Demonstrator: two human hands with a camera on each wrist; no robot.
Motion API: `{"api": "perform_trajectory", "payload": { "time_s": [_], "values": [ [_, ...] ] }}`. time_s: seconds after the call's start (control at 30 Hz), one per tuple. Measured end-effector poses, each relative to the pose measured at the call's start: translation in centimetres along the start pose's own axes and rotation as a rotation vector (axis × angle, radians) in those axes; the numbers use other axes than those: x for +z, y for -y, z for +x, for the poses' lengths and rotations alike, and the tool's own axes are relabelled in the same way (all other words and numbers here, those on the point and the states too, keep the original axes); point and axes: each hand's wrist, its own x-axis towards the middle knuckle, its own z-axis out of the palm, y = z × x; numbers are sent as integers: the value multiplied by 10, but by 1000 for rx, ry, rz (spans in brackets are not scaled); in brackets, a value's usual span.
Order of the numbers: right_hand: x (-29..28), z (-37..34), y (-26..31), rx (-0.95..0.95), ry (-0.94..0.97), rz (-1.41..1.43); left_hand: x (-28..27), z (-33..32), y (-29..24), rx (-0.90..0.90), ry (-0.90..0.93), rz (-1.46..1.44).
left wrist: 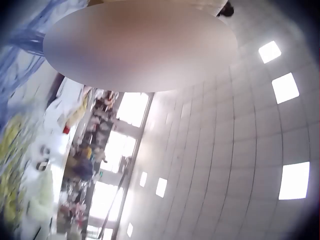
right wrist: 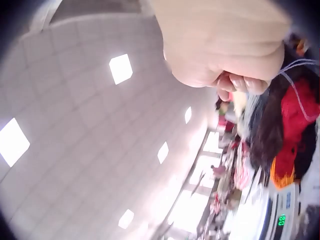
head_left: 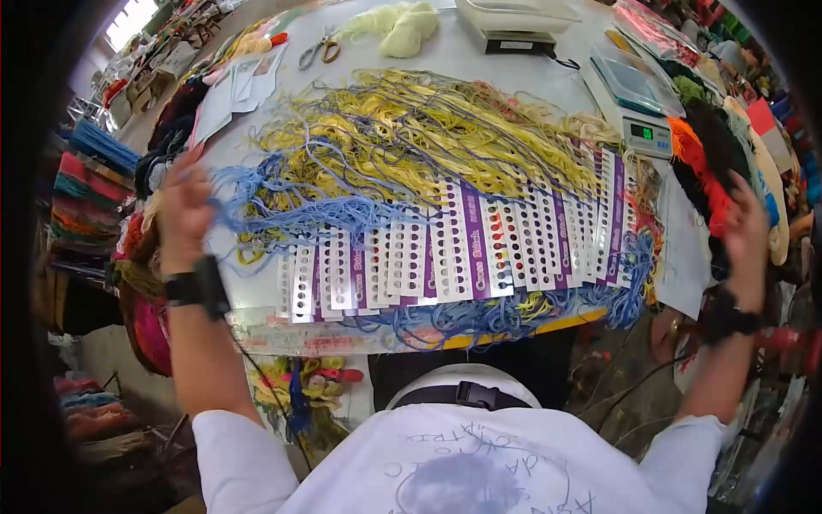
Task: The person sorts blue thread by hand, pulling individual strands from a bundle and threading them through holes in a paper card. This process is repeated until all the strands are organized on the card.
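My left hand [head_left: 186,210] is raised at the table's left edge and holds the ends of a bundle of blue thread [head_left: 334,210]. In the left wrist view a blur covers that hand, and blue strands [left wrist: 27,42] converge on it. Out at the right, my right hand [head_left: 747,227] has its fingers curled; in the right wrist view a thin pale-blue thread [right wrist: 295,85] runs from them. Between the hands, tangled yellow and grey-violet thread [head_left: 385,128] is spread over a row of punched white-and-purple thread cards [head_left: 475,244].
More blue thread [head_left: 428,321] hangs at the table's front edge. Scissors [head_left: 318,51], a pale yellow skein [head_left: 409,30] and a scale [head_left: 514,38] stand at the back. A second scale [head_left: 646,133] is at right, beside red and orange yarn [head_left: 702,176]. Papers [head_left: 244,86] lie at left.
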Motion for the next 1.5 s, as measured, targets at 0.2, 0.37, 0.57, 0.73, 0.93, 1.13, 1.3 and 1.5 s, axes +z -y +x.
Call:
{"api": "perform_trajectory", "payload": {
  "time_s": [0.2, 0.37, 0.57, 0.73, 0.93, 1.13, 1.3, 1.5],
  "values": [
    [192, -125, -115, 54, 787, -411, 141, -45, 180, -832, 229, 392],
    [229, -152, -164, -154, 830, -593, 158, -45, 216, -776, 149, 536],
    [229, -155, -171, -168, 749, -544, 169, -42, 236, -671, 188, 639],
    [216, -160, -175, -477, 808, -515, 162, -37, 239, -641, 177, 667],
    [211, -151, -159, -40, 921, -438, 163, -40, 235, -540, 73, 577],
    [213, -150, -157, -675, 835, -1064, 138, -30, 202, -198, -92, 43],
    [219, -149, -156, -889, 780, -1003, 147, -37, 192, -308, 63, -106],
    [221, -154, -133, -459, 895, -678, 175, -37, 231, -385, 370, 661]
  ]
}}
